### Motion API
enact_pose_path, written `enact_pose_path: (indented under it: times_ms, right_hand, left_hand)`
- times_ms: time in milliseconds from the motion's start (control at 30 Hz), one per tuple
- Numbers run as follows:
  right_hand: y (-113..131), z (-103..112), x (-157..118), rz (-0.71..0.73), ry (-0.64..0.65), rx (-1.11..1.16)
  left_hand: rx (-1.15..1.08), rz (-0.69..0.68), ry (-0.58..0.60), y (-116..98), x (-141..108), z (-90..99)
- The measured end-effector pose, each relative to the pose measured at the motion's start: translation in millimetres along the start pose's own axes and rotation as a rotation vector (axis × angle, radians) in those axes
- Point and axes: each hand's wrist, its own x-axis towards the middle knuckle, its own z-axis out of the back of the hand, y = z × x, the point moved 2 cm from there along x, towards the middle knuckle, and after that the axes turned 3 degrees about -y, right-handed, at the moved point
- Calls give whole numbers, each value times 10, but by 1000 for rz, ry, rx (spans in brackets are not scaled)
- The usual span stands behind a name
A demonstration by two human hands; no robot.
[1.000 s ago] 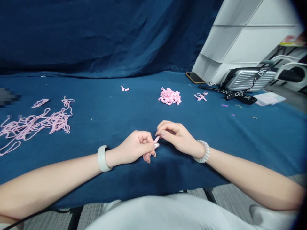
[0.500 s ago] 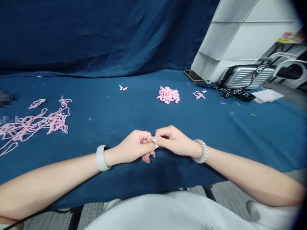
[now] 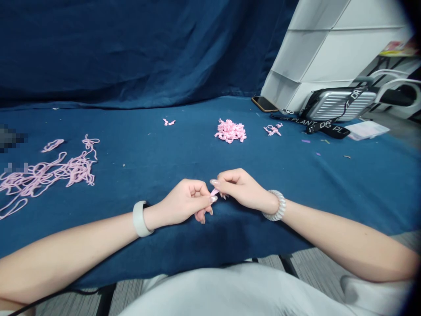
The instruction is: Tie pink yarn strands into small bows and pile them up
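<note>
My left hand and right hand meet above the blue cloth, fingers curled inward, not spread. A short pink strand sits between them, slanting up from the thumb and fingertips of my left hand, which pinch it. My right fingertips reach its upper end (whether they grip it or only touch it, I cannot tell from this view). Both hands hover close together, palms turned inward, with a white wristband on my left wrist and a spiral hair-tie bracelet on my right.

Beyond my hands, a heap of small pink knotted pieces lies on the cloth, with a few loose pieces just to its right and another small pink piece to its left. A long tangle of pink yarn sprawls across the cloth on my left. To the far right, a smartphone lies beside a white panelled stand, near a silver ribbed bag with a black lettered strap. A white sheet of paper lies just past the strap.
</note>
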Motion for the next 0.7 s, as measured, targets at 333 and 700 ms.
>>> enact_pose_path:
  times_ms: [333,700]
  right_hand:
    - [29,40,17,32,-21,-119]
    - [-30,-53,8,7,33,-62]
  left_hand:
    - [9,1,-5,19,0,6]
    - [0,23,-6,-10,10,-11]
